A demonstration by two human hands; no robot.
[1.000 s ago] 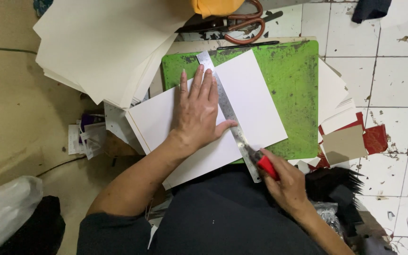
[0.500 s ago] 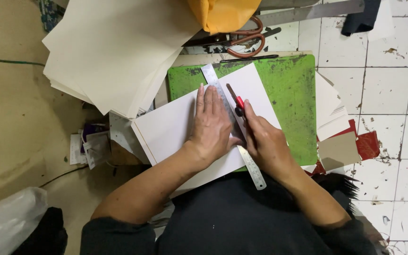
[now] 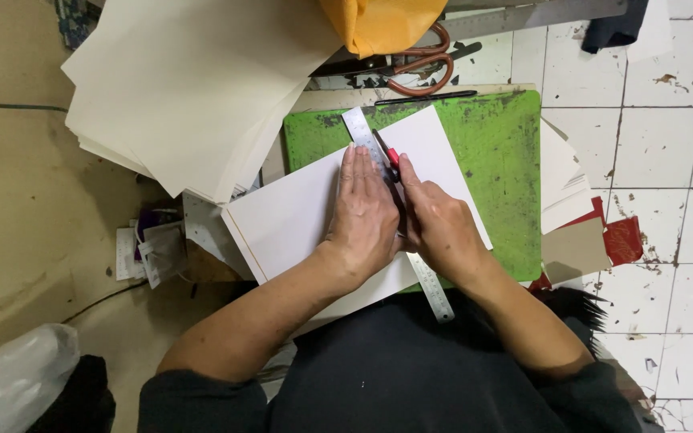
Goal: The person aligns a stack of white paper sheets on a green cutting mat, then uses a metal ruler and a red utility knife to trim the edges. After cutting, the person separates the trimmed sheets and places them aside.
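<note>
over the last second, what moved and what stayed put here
The right hand carried the red-handled cutter from the near end of the metal ruler up to its far end. The left hand stayed pressed flat on the ruler, and the white sheet kept its place on the green cutting mat.

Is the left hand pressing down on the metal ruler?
Yes, the left hand lies flat across the long metal ruler on the white sheet.
</note>
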